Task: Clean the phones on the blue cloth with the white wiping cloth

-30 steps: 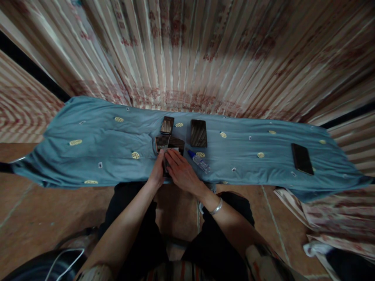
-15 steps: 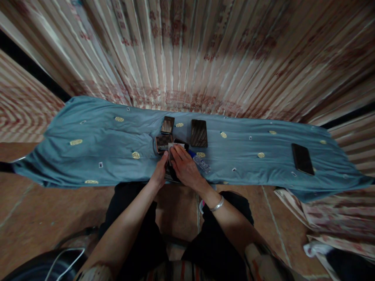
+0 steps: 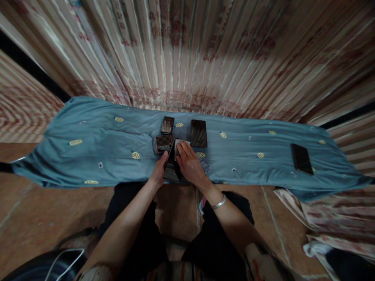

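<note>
My left hand (image 3: 159, 169) grips the left edge of a dark, glossy folding case (image 3: 172, 172) near the front edge of the cloth-covered table. The case stands partly open. Across its right side lies my right hand (image 3: 190, 164), its fingers pressed together on a pale grey cloth or paper (image 3: 177, 148). Just behind my left hand is a checkered square item (image 3: 163, 143) with a copper-coloured rim. A small dark phone-like device (image 3: 167, 125) lies behind that. To its right rests a larger black tablet-like device (image 3: 199, 133).
A blue cloth (image 3: 117, 136) with yellow prints covers the long narrow table. Another black device (image 3: 302, 159) lies far right. A clear crinkled wrapper (image 3: 205, 166) is beside my right hand. Pleated curtains (image 3: 187, 58) hang behind the table.
My right hand has moved slightly right with the pale piece. The dark case now shows wider open between my hands, and less of the clear wrapper is visible.
</note>
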`<state>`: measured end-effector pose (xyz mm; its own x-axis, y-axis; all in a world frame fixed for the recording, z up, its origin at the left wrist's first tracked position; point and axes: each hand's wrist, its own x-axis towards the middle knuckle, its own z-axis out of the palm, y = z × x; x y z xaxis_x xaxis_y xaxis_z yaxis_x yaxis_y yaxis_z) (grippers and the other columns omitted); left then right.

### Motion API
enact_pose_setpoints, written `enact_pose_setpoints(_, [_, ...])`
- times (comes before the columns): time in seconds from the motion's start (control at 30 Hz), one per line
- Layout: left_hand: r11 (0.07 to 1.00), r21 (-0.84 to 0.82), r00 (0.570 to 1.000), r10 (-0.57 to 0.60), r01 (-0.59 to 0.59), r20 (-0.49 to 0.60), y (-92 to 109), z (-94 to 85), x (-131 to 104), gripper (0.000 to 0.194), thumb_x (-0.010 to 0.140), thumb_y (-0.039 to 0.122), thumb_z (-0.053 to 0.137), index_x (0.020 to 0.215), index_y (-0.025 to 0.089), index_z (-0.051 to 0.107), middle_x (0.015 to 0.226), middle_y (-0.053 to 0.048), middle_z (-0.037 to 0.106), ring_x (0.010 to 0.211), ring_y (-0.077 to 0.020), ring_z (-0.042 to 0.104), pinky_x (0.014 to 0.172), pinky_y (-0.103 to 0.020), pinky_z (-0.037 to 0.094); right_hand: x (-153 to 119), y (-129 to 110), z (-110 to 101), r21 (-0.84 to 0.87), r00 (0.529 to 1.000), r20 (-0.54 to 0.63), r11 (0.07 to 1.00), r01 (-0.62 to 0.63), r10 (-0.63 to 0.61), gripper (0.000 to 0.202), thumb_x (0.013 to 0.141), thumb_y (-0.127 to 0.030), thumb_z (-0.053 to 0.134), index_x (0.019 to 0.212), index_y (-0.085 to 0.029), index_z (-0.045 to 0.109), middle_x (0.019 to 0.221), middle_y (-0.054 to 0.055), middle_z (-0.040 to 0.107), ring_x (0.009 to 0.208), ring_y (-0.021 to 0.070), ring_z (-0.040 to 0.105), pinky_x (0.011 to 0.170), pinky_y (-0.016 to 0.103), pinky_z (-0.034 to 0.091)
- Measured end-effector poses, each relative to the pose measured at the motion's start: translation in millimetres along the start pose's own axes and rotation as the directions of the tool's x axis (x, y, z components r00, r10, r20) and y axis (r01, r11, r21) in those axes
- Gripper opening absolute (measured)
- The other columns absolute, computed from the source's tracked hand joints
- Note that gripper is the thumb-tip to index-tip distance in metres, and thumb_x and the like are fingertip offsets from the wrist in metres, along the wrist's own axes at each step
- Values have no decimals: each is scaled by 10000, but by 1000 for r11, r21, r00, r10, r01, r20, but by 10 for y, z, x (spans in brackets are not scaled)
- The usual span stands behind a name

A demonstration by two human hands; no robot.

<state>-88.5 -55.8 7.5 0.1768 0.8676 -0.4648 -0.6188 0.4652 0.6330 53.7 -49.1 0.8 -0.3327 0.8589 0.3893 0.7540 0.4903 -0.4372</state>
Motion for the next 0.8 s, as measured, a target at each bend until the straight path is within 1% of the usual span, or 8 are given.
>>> enact_pose_setpoints(0.1, [999, 29, 999, -15, 16, -31, 29, 45, -38, 516, 908, 475, 636, 1268, 112, 699, 1082, -115, 787, 1184, -318, 676, 1012, -405, 539, -8, 16, -5, 14, 1000, 1, 1000, -7, 7, 495, 1036, -208, 360, 1498, -61, 462, 1534, 203, 498, 1512, 269, 360, 1249, 509, 354])
enact_pose_setpoints(0.23, [1000, 17, 999, -15, 16, -38, 75, 115, -74, 506, 992, 443, 480, 1373, 150, 637, 1142, -115, 772, 1166, -294, 691, 1036, -417, 526, -21, -11, 13, 12, 1000, 17, 1000, -5, 5, 492, 1032, -198, 366, 1483, -34, 477, 1523, 225, 503, 1510, 285, 362, 1248, 509, 356])
enact_pose_setpoints(0.4, [1000, -19, 993, -10, 8, -122, 138, 134, -74, 539, 1028, 447, 361, 1406, 154, 611, 1188, -115, 761, 1212, -305, 666, 1048, -421, 515, -57, -100, 51, 21, 997, 62, 999, 41, -43, 512, 1022, -183, 399, 1524, -90, 439, 1511, 181, 533, 1502, 267, 381, 1249, 508, 358])
enact_pose_setpoints(0.47, [1000, -29, 989, 0, -4, -146, 158, 124, -64, 553, 1027, 464, 352, 1397, 148, 616, 1201, -122, 755, 1238, -304, 650, 1052, -416, 513, -77, -147, 60, 16, 995, 78, 998, 68, -69, 506, 1023, -177, 394, 1515, -77, 448, 1509, 180, 536, 1504, 265, 379, 1250, 500, 360])
enact_pose_setpoints(0.57, [998, -46, 986, 29, -37, -162, 185, 115, -49, 557, 1026, 472, 333, 1381, 163, 629, 1223, -126, 744, 1268, -303, 632, 1054, -414, 510, -106, -217, 65, -6, 988, 105, 993, 119, -118, 489, 1027, -167, 366, 1473, -1, 480, 1515, 217, 519, 1507, 272, 371, 1257, 472, 353])
enact_pose_setpoints(0.63, [997, -55, 984, 53, -63, -170, 200, 119, -44, 554, 1028, 456, 317, 1368, 161, 641, 1235, -129, 739, 1283, -311, 620, 1059, -413, 505, -120, -248, 69, -10, 983, 119, 990, 143, -141, 484, 1025, -159, 361, 1451, 28, 494, 1508, 231, 522, 1501, 274, 380, 1258, 461, 352])
enact_pose_setpoints(0.73, [995, -56, 981, 67, -79, -182, 212, 132, -39, 552, 1029, 438, 316, 1347, 136, 652, 1230, -138, 740, 1296, -323, 608, 1072, -418, 493, -136, -258, 85, 18, 982, 125, 990, 141, -142, 487, 1015, -146, 369, 1471, -25, 491, 1494, 195, 549, 1493, 257, 395, 1252, 466, 366])
enact_pose_setpoints(0.8, [995, -60, 981, 62, -74, -185, 209, 136, -34, 556, 1031, 437, 312, 1337, 126, 655, 1213, -144, 745, 1295, -326, 608, 1075, -426, 488, -145, -243, 105, 48, 987, 110, 992, 115, -120, 503, 1015, -145, 358, 1501, -67, 463, 1500, 177, 547, 1503, 250, 380, 1250, 489, 367])
